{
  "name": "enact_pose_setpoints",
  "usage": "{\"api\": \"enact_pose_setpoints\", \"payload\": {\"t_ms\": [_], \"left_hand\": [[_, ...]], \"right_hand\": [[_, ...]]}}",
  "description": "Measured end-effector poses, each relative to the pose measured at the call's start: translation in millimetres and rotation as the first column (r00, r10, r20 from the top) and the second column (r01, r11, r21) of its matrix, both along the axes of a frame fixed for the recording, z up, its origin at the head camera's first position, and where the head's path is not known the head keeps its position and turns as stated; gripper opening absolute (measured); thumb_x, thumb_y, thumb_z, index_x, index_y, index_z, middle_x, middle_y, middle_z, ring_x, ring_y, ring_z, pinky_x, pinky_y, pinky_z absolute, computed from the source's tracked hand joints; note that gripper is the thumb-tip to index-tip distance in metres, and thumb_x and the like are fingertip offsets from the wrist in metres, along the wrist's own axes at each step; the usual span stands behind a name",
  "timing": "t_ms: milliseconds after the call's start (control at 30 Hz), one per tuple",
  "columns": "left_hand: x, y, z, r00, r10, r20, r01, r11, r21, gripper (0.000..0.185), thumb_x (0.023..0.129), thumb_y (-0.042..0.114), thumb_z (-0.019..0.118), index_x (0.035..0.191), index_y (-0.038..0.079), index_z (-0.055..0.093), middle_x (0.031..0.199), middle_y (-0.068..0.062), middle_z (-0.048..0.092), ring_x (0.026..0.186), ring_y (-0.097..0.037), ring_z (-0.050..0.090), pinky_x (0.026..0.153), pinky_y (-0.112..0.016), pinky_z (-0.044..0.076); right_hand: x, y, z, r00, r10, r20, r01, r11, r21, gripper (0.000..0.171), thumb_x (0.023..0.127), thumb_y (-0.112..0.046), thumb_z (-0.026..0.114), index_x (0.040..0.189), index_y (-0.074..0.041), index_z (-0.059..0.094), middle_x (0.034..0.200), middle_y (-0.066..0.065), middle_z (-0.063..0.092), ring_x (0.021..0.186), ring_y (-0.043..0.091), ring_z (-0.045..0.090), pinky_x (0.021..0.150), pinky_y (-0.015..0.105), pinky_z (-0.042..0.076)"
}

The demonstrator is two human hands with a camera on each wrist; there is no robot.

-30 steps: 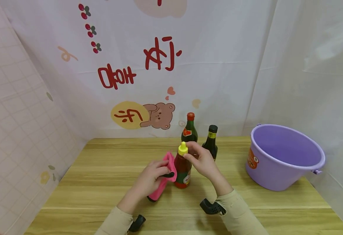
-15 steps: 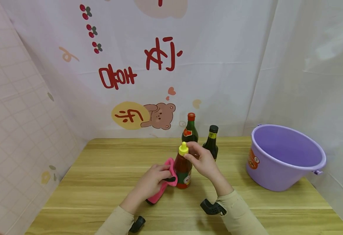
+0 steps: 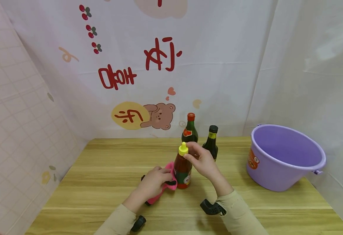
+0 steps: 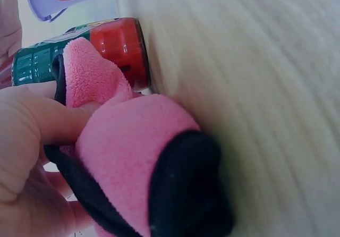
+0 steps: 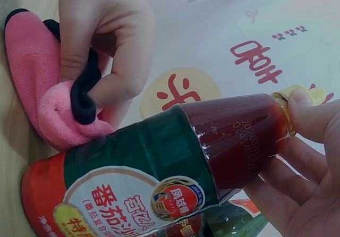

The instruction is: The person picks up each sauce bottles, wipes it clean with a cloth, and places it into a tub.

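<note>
My right hand (image 3: 202,161) pinches the yellow cap of the red plastic ketchup bottle (image 3: 183,169), upright mid-bench (image 3: 101,192). Left hand (image 3: 152,182) fingers curl round the pink fleece cloth with black trim (image 4: 127,157), pressed low against the bottle's left side. Wiping step, I judge; next calls for turning the bottle. Two dark glass bottles (image 3: 209,142) behind, purple plastic tub (image 3: 286,156) far right.

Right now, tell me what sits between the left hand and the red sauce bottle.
The pink cloth, gripped by the left hand, lies against the sauce bottle; the head view shows it.
</note>
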State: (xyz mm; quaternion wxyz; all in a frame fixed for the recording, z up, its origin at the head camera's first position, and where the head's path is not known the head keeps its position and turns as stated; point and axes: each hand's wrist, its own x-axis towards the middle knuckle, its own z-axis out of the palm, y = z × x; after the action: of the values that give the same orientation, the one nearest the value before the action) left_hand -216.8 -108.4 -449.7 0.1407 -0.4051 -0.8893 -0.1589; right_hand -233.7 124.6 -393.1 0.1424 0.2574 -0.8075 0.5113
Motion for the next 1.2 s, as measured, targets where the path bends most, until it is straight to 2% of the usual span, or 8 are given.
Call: {"api": "enact_pose_setpoints", "payload": {"t_ms": [233, 433, 667, 800, 1000, 1200], "left_hand": [[-0.9, 2, -3.0, 1.0, 0.021, 0.003, -0.021, 0.998, -0.051, 0.024, 0.075, 0.004, 0.084, 0.084, 0.019, 0.067, 0.097, 0.005, 0.068, 0.08, -0.018, 0.055, 0.069, -0.031, 0.049], [2.0, 4, 0.0, 0.999, 0.051, 0.011, -0.049, 0.993, -0.106, 0.034, 0.071, -0.006, 0.081, 0.086, 0.021, 0.068, 0.096, 0.008, 0.068, 0.08, -0.018, 0.055, 0.067, -0.031, 0.049], [1.0, 9, 5.4, 0.996, 0.075, 0.051, -0.065, 0.98, -0.186, 0.036, 0.073, -0.009, 0.077, 0.082, 0.022, 0.064, 0.091, 0.01, 0.065, 0.076, -0.017, 0.05, 0.064, -0.03, 0.044], [0.8, 9, 7.1, 0.994, 0.089, 0.068, -0.074, 0.978, -0.193, 0.037, 0.071, -0.01, 0.078, 0.083, 0.023, 0.064, 0.093, 0.011, 0.066, 0.076, -0.017, 0.05, 0.063, -0.03, 0.044], [1.0, -2, 7.2, 0.993, 0.115, 0.029, -0.109, 0.982, -0.156, 0.036, 0.07, -0.009, 0.078, 0.086, 0.021, 0.066, 0.094, 0.01, 0.068, 0.076, -0.018, 0.053, 0.062, -0.032, 0.047], [1.4, -16, 13.0, 0.989, 0.146, -0.011, -0.146, 0.984, -0.1, 0.034, 0.069, -0.006, 0.082, 0.084, 0.02, 0.064, 0.089, 0.009, 0.066, 0.075, -0.019, 0.054, 0.06, -0.033, 0.047]], "right_hand": [[1.2, 0, -0.8, 1.0, -0.007, 0.01, 0.007, 1.0, -0.003, 0.034, 0.091, -0.008, 0.07, 0.124, -0.01, 0.062, 0.108, 0.006, 0.07, 0.098, 0.022, 0.067, 0.084, 0.04, 0.056], [1.8, -1, -3.0, 0.999, 0.025, 0.021, -0.025, 0.999, -0.032, 0.035, 0.093, -0.009, 0.068, 0.127, -0.009, 0.06, 0.11, 0.009, 0.069, 0.101, 0.023, 0.066, 0.085, 0.038, 0.056], [3.0, -1, -2.4, 0.999, 0.031, -0.025, -0.031, 0.999, -0.02, 0.037, 0.093, -0.009, 0.068, 0.129, -0.008, 0.059, 0.112, 0.009, 0.068, 0.102, 0.024, 0.066, 0.087, 0.04, 0.055], [1.9, -1, -1.6, 0.998, 0.027, -0.056, -0.028, 0.999, -0.015, 0.04, 0.091, -0.008, 0.071, 0.13, -0.006, 0.059, 0.114, 0.01, 0.067, 0.102, 0.025, 0.066, 0.088, 0.042, 0.054], [3.1, -4, -2.8, 0.987, -0.048, -0.151, 0.05, 0.999, 0.01, 0.049, 0.086, -0.012, 0.078, 0.131, -0.01, 0.059, 0.113, 0.004, 0.066, 0.102, 0.019, 0.064, 0.086, 0.043, 0.055], [7.0, -9, 0.2, 0.976, -0.158, -0.153, 0.164, 0.986, 0.024, 0.05, 0.08, -0.016, 0.084, 0.123, -0.012, 0.061, 0.105, 0.001, 0.065, 0.097, 0.017, 0.062, 0.082, 0.041, 0.056]]}}
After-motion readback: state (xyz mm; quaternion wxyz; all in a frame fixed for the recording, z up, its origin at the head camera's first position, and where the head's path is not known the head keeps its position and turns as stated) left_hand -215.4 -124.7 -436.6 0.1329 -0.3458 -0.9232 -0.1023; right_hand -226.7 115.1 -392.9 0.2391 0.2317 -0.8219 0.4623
